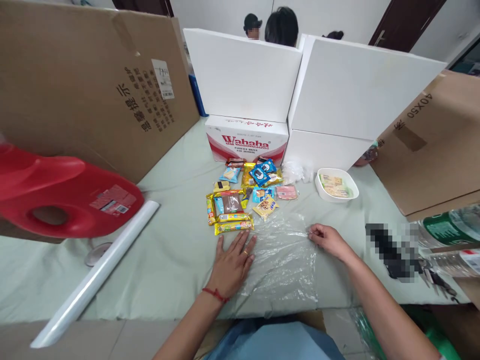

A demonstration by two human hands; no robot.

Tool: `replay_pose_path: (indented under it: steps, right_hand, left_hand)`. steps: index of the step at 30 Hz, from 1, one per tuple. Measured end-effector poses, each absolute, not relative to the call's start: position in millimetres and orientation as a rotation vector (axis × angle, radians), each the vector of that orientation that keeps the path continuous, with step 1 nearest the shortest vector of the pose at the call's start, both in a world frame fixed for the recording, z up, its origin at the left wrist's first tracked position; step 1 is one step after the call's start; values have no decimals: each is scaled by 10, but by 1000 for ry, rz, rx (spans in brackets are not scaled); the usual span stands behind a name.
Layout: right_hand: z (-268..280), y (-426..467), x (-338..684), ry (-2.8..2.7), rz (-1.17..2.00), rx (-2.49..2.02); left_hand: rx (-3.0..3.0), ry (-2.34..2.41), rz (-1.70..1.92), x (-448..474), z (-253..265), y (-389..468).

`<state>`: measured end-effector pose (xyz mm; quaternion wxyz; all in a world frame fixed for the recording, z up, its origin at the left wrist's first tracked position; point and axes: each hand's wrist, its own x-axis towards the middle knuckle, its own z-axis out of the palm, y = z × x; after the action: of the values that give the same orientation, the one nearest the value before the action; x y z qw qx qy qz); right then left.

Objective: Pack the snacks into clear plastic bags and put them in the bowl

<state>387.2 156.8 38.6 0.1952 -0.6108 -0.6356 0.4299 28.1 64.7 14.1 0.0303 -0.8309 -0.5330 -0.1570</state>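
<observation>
A clear plastic bag (pixel 279 265) lies spread flat and wrinkled on the cloth in front of me. My left hand (pixel 231 262), fingers apart and palm down, rests at its left edge, just below a yellow snack packet (pixel 234 225). At the bag's right edge, my right hand (pixel 326 239) pinches the plastic between thumb and fingers. Beyond the bag sit several wrapped snacks, among them a brown packet (pixel 232 203), blue packets (pixel 259 175), a cookie packet (pixel 265 206) and a pink packet (pixel 286 192).
A white bowl (pixel 337 197) holding packets stands behind my right hand. A red jug (pixel 67 185) and a white roll (pixel 101 270) lie left. White boards (pixel 243 75), a Wahaha box (pixel 247 141) and cardboard boxes (pixel 86 80) border the table. Bottles (pixel 450 227) and keys (pixel 437 282) lie right.
</observation>
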Motion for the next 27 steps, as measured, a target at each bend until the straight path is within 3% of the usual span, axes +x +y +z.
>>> replay_pose_path:
  steps: [5,10,17,27]
  right_hand:
    - [641,1960,3895,-1989,664,-1853]
    - [905,2429,3230,-2346,487,-1680]
    - [966,2827,2252,-2551,431,-1619]
    - [967,2843,1637,-2767,449,-1489]
  left_hand:
    - [-2538,-1782,-377,335,96,526]
    - [-2555,-1853,-336,385,157,510]
    - [-2568,-1874,-332,398,189,513]
    - [-2591,-1931,-456,395,185,506]
